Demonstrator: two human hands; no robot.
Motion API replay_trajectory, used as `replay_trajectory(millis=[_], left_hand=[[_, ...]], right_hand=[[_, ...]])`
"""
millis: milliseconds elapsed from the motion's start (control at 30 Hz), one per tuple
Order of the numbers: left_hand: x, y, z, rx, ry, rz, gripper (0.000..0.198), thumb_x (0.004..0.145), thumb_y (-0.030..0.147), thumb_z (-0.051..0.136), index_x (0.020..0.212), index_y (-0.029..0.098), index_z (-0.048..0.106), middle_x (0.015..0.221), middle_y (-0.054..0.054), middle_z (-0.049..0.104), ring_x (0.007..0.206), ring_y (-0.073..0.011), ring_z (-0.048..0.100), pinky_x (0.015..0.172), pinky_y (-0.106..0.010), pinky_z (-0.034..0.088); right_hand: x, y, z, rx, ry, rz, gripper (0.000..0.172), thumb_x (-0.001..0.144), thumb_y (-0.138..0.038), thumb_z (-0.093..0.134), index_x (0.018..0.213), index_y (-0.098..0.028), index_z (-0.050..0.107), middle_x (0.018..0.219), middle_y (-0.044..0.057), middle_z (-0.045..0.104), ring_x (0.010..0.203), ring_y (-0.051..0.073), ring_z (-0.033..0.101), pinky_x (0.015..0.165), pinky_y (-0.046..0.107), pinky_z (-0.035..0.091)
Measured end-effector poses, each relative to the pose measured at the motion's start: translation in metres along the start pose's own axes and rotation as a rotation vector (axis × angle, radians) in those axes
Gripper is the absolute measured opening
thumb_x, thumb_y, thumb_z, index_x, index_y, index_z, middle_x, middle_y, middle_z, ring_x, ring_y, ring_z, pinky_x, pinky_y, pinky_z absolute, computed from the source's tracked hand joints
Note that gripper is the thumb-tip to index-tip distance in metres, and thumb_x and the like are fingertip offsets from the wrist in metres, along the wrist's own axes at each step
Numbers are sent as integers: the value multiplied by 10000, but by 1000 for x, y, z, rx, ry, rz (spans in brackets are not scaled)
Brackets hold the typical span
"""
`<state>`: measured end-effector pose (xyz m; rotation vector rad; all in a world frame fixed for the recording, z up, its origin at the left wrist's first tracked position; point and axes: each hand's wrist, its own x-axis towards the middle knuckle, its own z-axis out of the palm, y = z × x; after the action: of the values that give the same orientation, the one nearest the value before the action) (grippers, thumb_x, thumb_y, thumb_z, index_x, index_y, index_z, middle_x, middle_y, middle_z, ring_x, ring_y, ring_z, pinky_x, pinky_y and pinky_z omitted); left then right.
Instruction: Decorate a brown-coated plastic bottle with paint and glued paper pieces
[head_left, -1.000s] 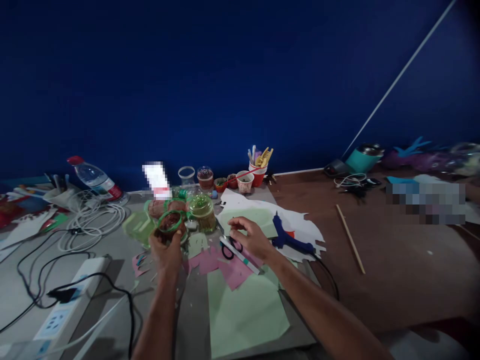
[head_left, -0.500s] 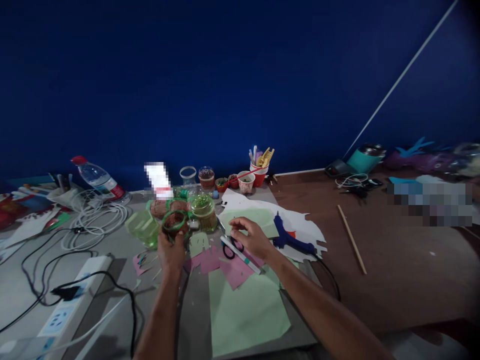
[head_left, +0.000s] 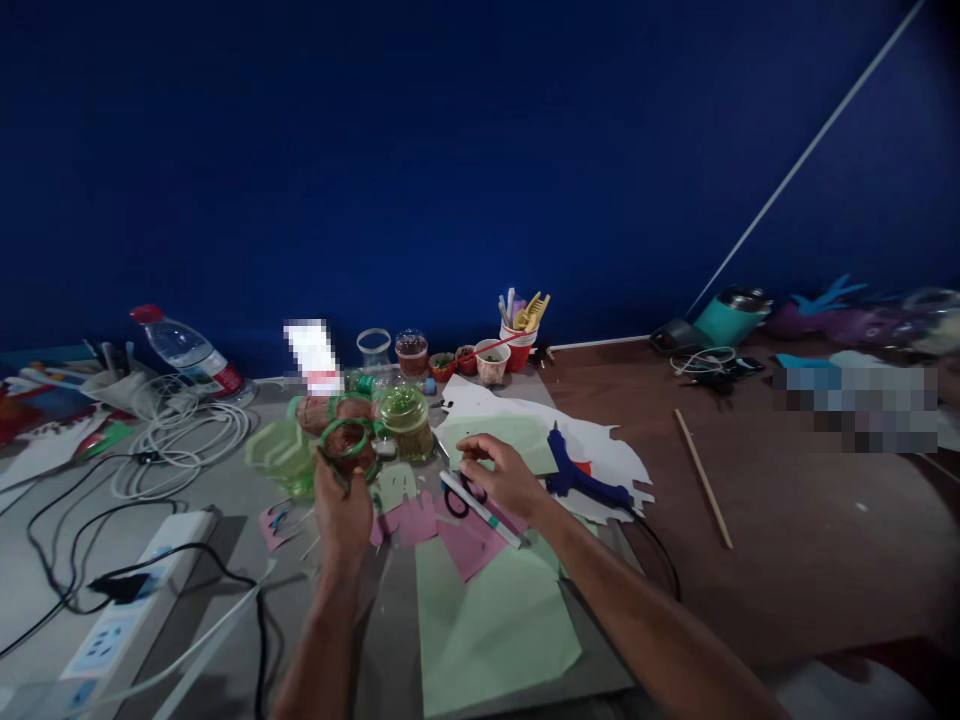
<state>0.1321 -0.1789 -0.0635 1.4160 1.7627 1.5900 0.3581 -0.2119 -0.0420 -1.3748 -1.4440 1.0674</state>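
My left hand [head_left: 345, 515] is closed around the side of a small brown cup with a green rim [head_left: 347, 437]. A clear jar with green bits at its top [head_left: 405, 420] stands beside the cup. To the right, my right hand [head_left: 502, 475] hovers above the papers, its fingers loosely bent and apart, with nothing visible in them. Black-handled scissors [head_left: 455, 500] and a white marker with a green band [head_left: 480, 510] lie just below it, on pink paper pieces [head_left: 469, 545]. A pale green sheet [head_left: 495, 630] lies in front.
A blue glue gun [head_left: 585, 480] rests on white cut paper [head_left: 630, 465], its cord trailing forward. Small cups, including a white cup [head_left: 492, 362], line the wall. A power strip [head_left: 142, 590], tangled white cables [head_left: 180, 440] and a tilted bottle [head_left: 195, 355] are left; a wooden stick [head_left: 703, 478] lies right.
The view has shifted slightly, so things on the left sit a little further left. My left hand keeps hold of the cup, and my right hand stays in place.
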Motion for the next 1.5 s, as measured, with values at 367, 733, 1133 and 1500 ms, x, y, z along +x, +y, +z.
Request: replay_trajectory(millis=[367, 733, 1133, 1500], left_hand=[[-8, 1, -2, 228, -22, 187, 775, 807, 252, 549, 1474, 59, 205, 1544, -238, 225, 1440, -314, 171, 1158, -465, 164], [7, 12, -27, 207, 378, 372, 595, 764, 226, 571, 1339, 131, 449, 1487, -175, 361, 1404, -282, 268, 1139, -484, 189], [30, -9, -37, 253, 501, 225, 334, 695, 163, 583, 1029, 164, 580, 1354, -164, 488, 1342, -281, 369, 1108, -448, 266], [15, 17, -44, 124, 572, 409, 283, 803, 414, 513, 976, 232, 381, 1491, -161, 256, 1420, -329, 159, 1130, -543, 176]], right_hand=[[0, 3, 2, -9, 14, -23, 302, 766, -325, 559, 1018, -173, 625, 978, 85, 655, 950, 219, 605, 798, 335, 477], [2, 5, 3, -26, 54, -32, 270, 766, -297, 554, 991, -169, 633, 987, 85, 666, 926, 212, 612, 855, 360, 468], [2, 1, 3, -60, 60, -47, 204, 773, -245, 555, 943, -182, 650, 953, 69, 681, 892, 198, 629, 790, 320, 484], [3, 1, 3, -91, 96, -51, 213, 780, -238, 540, 958, -174, 640, 979, 80, 672, 913, 207, 623, 856, 351, 472]])
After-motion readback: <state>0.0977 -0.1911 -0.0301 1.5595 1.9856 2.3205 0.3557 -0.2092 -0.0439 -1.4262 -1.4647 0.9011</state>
